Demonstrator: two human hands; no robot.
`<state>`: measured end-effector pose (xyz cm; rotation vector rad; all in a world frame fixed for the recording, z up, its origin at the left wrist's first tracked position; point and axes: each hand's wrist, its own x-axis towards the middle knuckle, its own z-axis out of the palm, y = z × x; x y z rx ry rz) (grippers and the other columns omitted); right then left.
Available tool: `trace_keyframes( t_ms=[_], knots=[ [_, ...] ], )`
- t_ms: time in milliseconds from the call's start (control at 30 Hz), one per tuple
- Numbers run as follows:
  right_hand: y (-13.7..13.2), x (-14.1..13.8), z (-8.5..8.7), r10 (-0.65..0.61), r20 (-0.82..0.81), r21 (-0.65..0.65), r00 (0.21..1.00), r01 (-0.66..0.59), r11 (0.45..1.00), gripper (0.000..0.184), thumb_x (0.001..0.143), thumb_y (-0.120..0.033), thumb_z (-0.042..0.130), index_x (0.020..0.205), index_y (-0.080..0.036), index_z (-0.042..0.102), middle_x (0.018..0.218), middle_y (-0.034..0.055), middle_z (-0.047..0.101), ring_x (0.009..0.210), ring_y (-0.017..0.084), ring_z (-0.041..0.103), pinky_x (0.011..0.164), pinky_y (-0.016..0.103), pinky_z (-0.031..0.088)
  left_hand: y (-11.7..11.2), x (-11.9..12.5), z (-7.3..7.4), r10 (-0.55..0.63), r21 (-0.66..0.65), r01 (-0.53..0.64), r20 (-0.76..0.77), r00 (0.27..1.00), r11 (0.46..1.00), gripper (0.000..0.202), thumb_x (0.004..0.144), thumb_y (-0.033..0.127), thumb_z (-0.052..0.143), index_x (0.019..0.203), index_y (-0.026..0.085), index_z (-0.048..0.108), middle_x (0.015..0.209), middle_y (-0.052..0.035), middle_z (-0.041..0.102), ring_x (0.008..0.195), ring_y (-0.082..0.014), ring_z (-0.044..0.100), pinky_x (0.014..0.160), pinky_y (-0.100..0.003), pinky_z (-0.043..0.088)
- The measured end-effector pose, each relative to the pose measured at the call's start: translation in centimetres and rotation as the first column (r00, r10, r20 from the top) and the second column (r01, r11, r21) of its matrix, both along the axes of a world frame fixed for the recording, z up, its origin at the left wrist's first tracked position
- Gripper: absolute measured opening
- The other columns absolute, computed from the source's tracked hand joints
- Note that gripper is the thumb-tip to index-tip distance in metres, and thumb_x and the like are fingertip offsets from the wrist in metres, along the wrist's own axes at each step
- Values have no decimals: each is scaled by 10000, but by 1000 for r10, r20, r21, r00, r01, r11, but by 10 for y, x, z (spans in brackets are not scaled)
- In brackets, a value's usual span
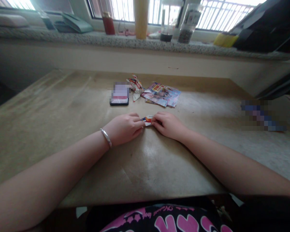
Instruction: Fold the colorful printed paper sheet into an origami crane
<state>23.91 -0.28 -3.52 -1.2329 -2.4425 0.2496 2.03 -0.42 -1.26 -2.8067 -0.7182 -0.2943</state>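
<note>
Between my two hands lies a small folded piece of printed paper [148, 119], white with red, yellow and blue, low over the table. My left hand [126, 129], with a silver bangle at the wrist, holds its left end; the fingertips are bent over it. The right end is pinched between the thumb and fingers of my right hand [169, 125]. Just beyond my hands stand a folded paper figure [135, 86] with pointed parts and a stack of colourful printed sheets [162, 94]. Parts of the folded paper are hidden under my fingers.
A phone [120, 94] with a lit, blurred screen lies on the table [50, 129] left of the paper figure. Far right is a blurred bluish strip [262, 116]. Several bottles and jars, among them a red one [108, 24], line the stone windowsill [87, 38].
</note>
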Motion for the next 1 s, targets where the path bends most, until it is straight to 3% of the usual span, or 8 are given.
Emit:
trace_keyframes(
  t_ms=[233,433,633,800,900,1000],
  knots=[
    [3,0,-2,-23,-7,-9,1000,23,1000,157,883,-231,495,842,-164,630,856,76,660,798,177,571,714,273,393,3,-3,-3,-61,74,63,-22,998,995,248,929,230,445,1072,181,643,919,-54,689,784,-168,636,698,-275,503],
    [3,0,-1,-4,-29,-17,1000,4,1000,151,881,-218,503,826,-158,630,851,77,658,792,174,569,717,270,393,7,-1,-6,-84,70,83,2,996,994,256,934,210,449,1091,184,649,871,-51,690,767,-153,629,702,-259,509],
    [5,0,-2,-10,-10,-13,1000,10,1000,155,887,-227,496,849,-154,628,853,77,654,796,176,565,718,272,392,10,0,-7,-160,79,158,22,987,984,291,951,189,426,1160,167,627,921,-63,694,954,-176,613,861,-286,509],
    [5,0,-3,5,-26,-7,1000,-5,1000,132,875,-208,502,837,-159,618,844,74,657,796,172,569,721,268,394,11,2,-13,-88,23,87,69,994,996,284,960,235,426,1150,189,632,953,-68,687,829,-148,626,767,-266,509],
    [5,0,-4,7,-50,-8,999,-8,1000,123,868,-205,501,834,-164,612,839,69,656,793,173,568,715,269,394,16,6,-19,10,-55,0,185,983,998,245,948,284,465,1052,177,660,921,-50,691,822,-153,631,741,-259,496],
    [4,0,-4,12,-47,3,999,-12,1000,114,862,-208,500,825,-169,600,834,66,647,788,176,559,706,273,393,19,10,-21,30,-104,-9,208,978,995,221,935,282,481,947,190,681,906,-41,683,811,-147,622,734,-254,478]
  ],
)
